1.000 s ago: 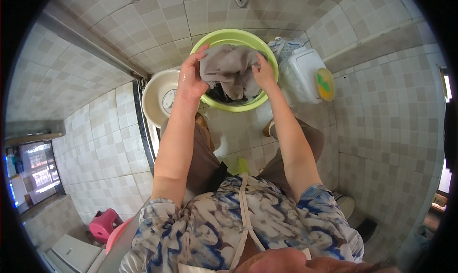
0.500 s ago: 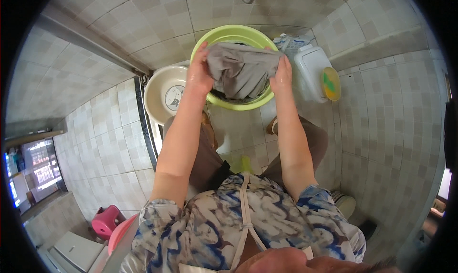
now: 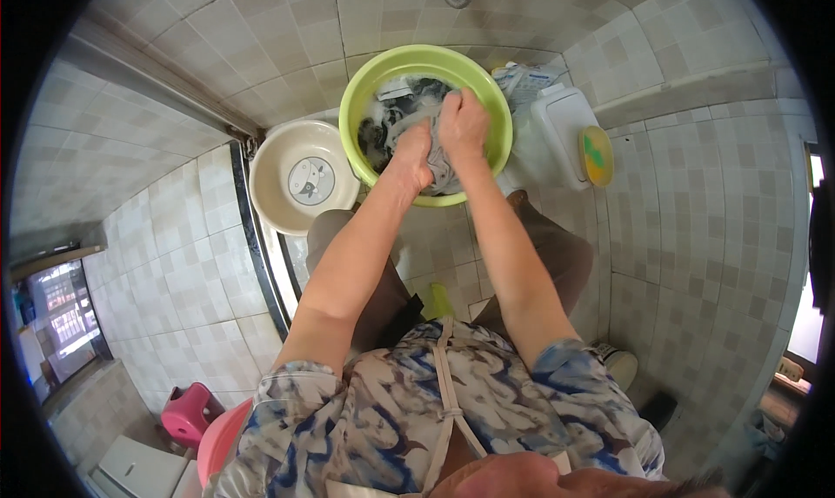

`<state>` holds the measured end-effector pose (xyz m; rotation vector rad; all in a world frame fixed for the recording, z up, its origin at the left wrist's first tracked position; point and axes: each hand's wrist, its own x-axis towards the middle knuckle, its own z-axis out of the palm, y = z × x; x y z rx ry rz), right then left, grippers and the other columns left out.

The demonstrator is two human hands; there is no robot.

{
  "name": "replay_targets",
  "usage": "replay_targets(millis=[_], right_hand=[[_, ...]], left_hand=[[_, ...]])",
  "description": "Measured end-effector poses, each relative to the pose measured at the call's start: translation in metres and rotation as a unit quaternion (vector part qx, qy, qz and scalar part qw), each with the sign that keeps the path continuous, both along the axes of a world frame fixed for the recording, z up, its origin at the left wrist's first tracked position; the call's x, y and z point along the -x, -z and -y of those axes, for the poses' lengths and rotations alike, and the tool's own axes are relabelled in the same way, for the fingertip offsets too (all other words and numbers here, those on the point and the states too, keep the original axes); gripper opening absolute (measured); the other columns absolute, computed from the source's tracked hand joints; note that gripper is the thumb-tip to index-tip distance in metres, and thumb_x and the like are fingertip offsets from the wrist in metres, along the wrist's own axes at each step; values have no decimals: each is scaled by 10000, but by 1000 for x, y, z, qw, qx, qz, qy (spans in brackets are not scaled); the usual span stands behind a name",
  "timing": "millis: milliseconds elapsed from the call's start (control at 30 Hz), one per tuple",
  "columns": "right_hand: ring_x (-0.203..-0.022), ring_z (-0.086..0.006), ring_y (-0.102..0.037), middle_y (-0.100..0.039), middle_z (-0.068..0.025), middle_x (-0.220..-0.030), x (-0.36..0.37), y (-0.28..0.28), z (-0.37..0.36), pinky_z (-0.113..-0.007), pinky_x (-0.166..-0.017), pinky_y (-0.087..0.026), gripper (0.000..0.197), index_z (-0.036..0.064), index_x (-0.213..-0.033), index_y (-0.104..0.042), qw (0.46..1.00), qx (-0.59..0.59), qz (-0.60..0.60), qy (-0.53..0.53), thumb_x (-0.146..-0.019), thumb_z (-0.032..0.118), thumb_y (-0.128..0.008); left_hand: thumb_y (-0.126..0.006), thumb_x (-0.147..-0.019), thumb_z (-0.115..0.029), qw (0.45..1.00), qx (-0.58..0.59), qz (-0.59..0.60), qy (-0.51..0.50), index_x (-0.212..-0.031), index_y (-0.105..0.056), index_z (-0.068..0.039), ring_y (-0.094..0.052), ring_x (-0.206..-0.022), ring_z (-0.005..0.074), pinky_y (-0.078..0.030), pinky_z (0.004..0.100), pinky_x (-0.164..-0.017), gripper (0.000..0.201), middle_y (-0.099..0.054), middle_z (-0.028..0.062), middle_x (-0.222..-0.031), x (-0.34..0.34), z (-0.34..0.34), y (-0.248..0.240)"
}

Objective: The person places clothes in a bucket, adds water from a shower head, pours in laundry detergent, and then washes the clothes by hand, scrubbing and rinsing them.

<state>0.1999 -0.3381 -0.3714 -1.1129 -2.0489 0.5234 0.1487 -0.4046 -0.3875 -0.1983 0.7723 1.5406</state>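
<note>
A lime-green basin [image 3: 350, 124] holds soapy water and dark laundry [image 3: 396, 111]. Bunched in it is a grey cloth garment [image 3: 442, 174]; its exact kind is unclear. My left hand [image 3: 414, 156] grips the garment low, near the middle of the basin. Close beside it and slightly higher, my right hand [image 3: 464, 124] is closed in a fist on the same cloth. The two hands almost touch, and they hide part of the fabric.
Left of the green basin stands a cream basin [image 3: 271, 180] with an animal picture on its bottom. At right are a white lidded container [image 3: 557, 137], a yellow-green oval dish [image 3: 596, 156] and a plastic bag [image 3: 526, 85]. A pink stool [image 3: 189, 414] stands at lower left.
The grey garment was spread out between my separated hands above the basin. Now it is bunched and lower, and my hands have come together, both closed on it.
</note>
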Motion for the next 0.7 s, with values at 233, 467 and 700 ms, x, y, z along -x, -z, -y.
replay_targets(millis=[233, 467, 700], right_hand=[[-655, -435, -563, -571, -231, -678, 25, -23, 112, -505, -614, -444, 242, 13, -765, -537, 992, 3, -27, -124, -805, 241, -467], [-697, -440, -585, -593, -251, -710, 20, 10, -6, -511, -639, -449, 341, -10, -688, -592, 992, 101, 77, 29, -799, 283, -456], [-644, -441, -568, -586, -222, -669, 28, -16, 46, -497, -621, -467, 276, 15, -695, -575, 997, -3, 44, -60, -801, 252, -480]], left_hand=[[-380, -947, -183, 911, -157, -377, -62, -1024, -557, -51, -594, -832, 221, -504, 370, -723, 234, -606, 91, -914, 55, 18, 74], [-462, -909, -230, 1000, 16, 0, -21, -1078, -553, -49, -600, -883, 220, -492, 382, -752, 265, -614, 87, -996, 7, 14, 0], [-483, -897, -245, 982, 43, -184, -26, -1063, -559, -51, -589, -854, 216, -482, 368, -712, 266, -607, 94, -983, 28, 11, 1]])
